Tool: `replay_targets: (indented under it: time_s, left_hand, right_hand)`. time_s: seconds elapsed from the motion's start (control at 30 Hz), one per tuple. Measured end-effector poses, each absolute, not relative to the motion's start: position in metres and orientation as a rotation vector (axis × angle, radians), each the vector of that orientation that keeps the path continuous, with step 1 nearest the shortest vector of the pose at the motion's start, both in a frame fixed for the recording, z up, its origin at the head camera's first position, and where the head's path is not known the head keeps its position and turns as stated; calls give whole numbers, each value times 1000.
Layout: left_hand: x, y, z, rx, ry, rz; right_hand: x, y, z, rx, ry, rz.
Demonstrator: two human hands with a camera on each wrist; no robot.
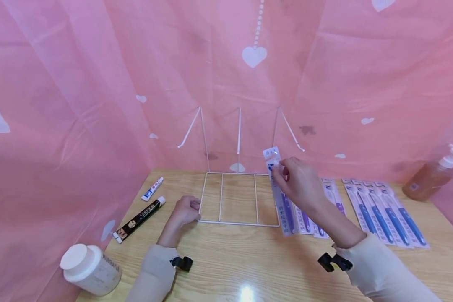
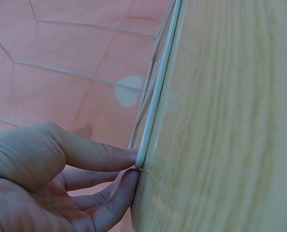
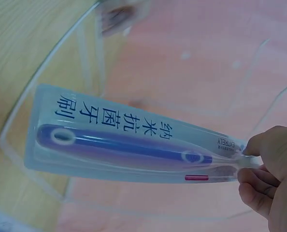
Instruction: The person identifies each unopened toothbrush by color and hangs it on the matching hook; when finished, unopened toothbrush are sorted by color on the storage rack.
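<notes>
While the left hand [image 1: 184, 212] rests on the table [image 1: 249, 264] at the near left corner of the white wire rack [image 1: 238, 197], its curled fingers [image 2: 97, 157] touch the thin wire of the rack base (the left wrist view shows the fingertips right against the wire). The right hand [image 1: 300, 182] is raised above the right side of the rack and pinches the top end of a packaged toothbrush [image 1: 279, 188] between thumb and fingers [image 3: 259, 145]; the package hangs down with its lower end near the table, just beside the right edge of the rack. More packaged toothbrushes [image 1: 381, 209] lie in a row on the table to the right. Two toothpaste tubes [image 1: 139, 218] and a white jar [image 1: 88, 268] lie at the left, and a pump bottle [image 1: 434, 174] stands at the far right.
</notes>
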State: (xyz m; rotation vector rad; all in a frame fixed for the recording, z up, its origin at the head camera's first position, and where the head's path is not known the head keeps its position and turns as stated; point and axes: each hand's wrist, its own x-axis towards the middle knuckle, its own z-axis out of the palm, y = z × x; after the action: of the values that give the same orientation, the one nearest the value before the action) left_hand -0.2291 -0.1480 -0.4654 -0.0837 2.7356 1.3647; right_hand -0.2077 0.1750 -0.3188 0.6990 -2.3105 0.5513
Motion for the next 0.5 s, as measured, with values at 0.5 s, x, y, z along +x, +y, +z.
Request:
replay_targets:
  time_s: [0.5]
  left_hand:
    - [-227,-150,-465,-58,2726,1386]
  right_hand:
    - [-175,136,-277,943,-1969,490]
